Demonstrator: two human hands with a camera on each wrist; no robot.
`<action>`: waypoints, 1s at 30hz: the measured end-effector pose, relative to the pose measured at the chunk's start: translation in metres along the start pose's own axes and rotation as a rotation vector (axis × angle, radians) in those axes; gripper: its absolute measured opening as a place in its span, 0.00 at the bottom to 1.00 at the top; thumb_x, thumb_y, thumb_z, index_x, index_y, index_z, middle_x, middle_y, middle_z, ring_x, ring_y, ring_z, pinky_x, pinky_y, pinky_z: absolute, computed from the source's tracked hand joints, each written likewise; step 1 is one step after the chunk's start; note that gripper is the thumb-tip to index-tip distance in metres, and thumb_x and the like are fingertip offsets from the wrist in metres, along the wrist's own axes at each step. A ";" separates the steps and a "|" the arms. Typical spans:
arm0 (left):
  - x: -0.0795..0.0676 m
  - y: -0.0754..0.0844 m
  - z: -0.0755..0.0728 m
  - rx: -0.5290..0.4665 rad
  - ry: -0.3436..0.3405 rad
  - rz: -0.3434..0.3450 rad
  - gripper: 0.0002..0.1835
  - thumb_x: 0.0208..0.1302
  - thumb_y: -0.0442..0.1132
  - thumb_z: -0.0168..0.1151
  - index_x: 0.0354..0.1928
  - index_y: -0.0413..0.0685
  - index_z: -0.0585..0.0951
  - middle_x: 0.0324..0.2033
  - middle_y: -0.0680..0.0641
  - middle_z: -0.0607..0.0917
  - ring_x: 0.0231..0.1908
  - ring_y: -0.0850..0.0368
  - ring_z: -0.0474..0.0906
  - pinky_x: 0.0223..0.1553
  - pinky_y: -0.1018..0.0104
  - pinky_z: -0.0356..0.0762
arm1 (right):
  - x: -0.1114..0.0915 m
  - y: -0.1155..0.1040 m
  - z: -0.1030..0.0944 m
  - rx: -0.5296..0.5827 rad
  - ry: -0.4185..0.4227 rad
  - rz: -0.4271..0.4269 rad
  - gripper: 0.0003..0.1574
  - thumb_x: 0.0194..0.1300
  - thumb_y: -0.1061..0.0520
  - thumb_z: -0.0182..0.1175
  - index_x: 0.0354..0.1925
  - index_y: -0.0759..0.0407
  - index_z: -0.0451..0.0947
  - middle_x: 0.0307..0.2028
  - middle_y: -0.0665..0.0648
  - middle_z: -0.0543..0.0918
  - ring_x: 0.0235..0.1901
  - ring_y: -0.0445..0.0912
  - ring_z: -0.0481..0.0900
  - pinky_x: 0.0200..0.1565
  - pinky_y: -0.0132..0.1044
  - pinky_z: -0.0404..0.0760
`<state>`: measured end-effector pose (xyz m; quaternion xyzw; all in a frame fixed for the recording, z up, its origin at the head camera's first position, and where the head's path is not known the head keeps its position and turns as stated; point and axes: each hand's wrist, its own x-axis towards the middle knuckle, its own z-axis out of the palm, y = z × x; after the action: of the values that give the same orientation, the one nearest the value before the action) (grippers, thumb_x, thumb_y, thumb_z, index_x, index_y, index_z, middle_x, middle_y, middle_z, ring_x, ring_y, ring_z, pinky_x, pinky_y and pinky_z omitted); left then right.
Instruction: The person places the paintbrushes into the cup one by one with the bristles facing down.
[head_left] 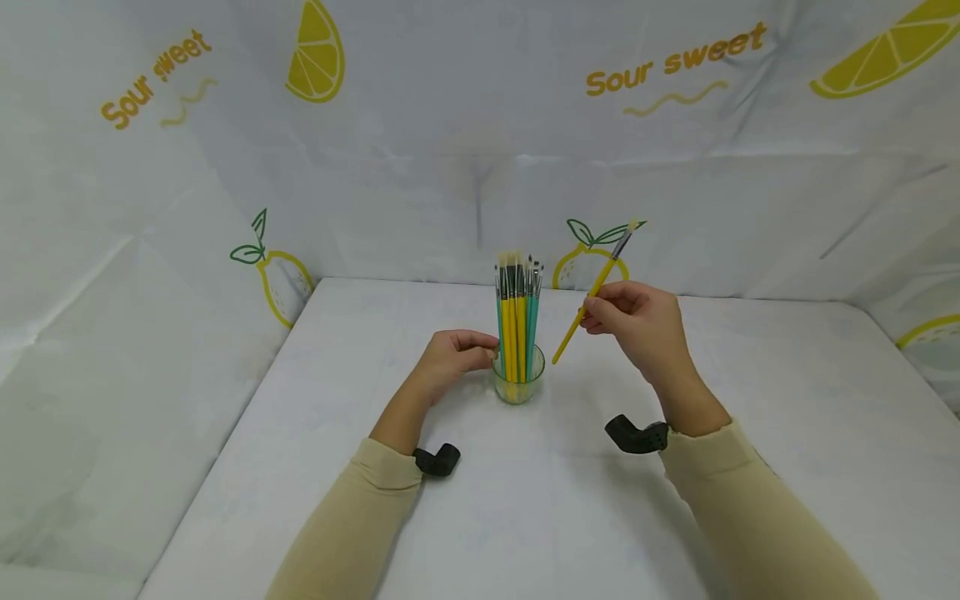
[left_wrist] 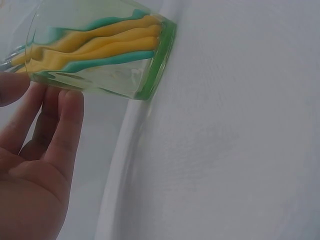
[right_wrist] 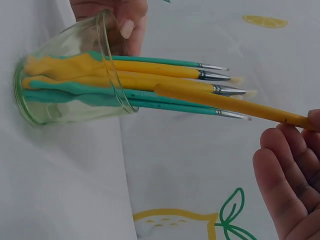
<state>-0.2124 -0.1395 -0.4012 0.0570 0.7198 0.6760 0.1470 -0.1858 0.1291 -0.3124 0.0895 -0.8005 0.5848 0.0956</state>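
My right hand (head_left: 637,321) pinches a yellow paintbrush (head_left: 592,293) between thumb and fingers, tilted with its pale bristles up. The brush's handle end (right_wrist: 185,95) is in the air, to the right of a clear glass (head_left: 517,392) in the head view. Several yellow and teal paintbrushes (head_left: 516,321) stand in the glass, bristles up. At the left of its rim, my left hand (head_left: 450,360) holds the glass with thumb and fingers. The glass's greenish base (left_wrist: 159,62) shows in the left wrist view, where part of the left hand (left_wrist: 40,165) is cut off.
The glass stands on a white-covered table (head_left: 487,517). Behind it hangs a white backdrop (head_left: 420,192) with printed lemons and lettering. Each wrist carries a black device, one at the left sleeve (head_left: 352,508) and one at the right sleeve (head_left: 750,500).
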 end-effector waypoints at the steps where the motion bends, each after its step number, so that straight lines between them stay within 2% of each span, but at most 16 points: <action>1: 0.000 0.000 0.000 0.001 0.000 0.000 0.14 0.61 0.35 0.63 0.48 0.39 0.85 0.49 0.45 0.86 0.41 0.56 0.86 0.55 0.61 0.80 | 0.001 0.000 0.004 -0.005 -0.001 0.001 0.17 0.66 0.54 0.64 0.40 0.70 0.79 0.33 0.56 0.87 0.31 0.46 0.87 0.37 0.35 0.87; 8: 0.000 0.000 -0.001 -0.005 -0.009 0.013 0.14 0.61 0.35 0.63 0.49 0.39 0.85 0.50 0.45 0.86 0.41 0.56 0.86 0.57 0.60 0.79 | 0.004 0.010 0.027 -0.110 -0.035 0.043 0.18 0.66 0.50 0.64 0.42 0.65 0.82 0.38 0.61 0.88 0.33 0.48 0.86 0.37 0.33 0.87; 16: 0.001 -0.001 0.000 -0.002 -0.001 0.011 0.13 0.60 0.35 0.63 0.47 0.40 0.86 0.49 0.46 0.87 0.40 0.57 0.86 0.55 0.61 0.81 | 0.004 0.028 0.041 -0.182 -0.072 0.093 0.16 0.66 0.49 0.63 0.42 0.60 0.83 0.36 0.59 0.88 0.35 0.55 0.86 0.36 0.33 0.86; 22: 0.001 -0.002 0.000 -0.011 -0.004 0.024 0.14 0.60 0.34 0.63 0.47 0.38 0.85 0.47 0.45 0.87 0.39 0.57 0.85 0.53 0.62 0.82 | 0.002 0.036 0.049 -0.257 -0.084 0.105 0.16 0.66 0.48 0.64 0.44 0.58 0.83 0.34 0.56 0.88 0.32 0.49 0.86 0.38 0.39 0.87; 30: 0.001 -0.001 0.000 -0.015 -0.007 0.018 0.14 0.60 0.35 0.63 0.47 0.39 0.85 0.47 0.46 0.87 0.39 0.58 0.85 0.52 0.63 0.82 | 0.000 0.041 0.056 -0.278 -0.104 0.096 0.17 0.65 0.46 0.64 0.44 0.56 0.84 0.35 0.54 0.88 0.31 0.46 0.84 0.35 0.38 0.84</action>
<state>-0.2132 -0.1397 -0.4023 0.0647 0.7135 0.6826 0.1438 -0.1990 0.0881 -0.3671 0.0670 -0.8811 0.4667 0.0375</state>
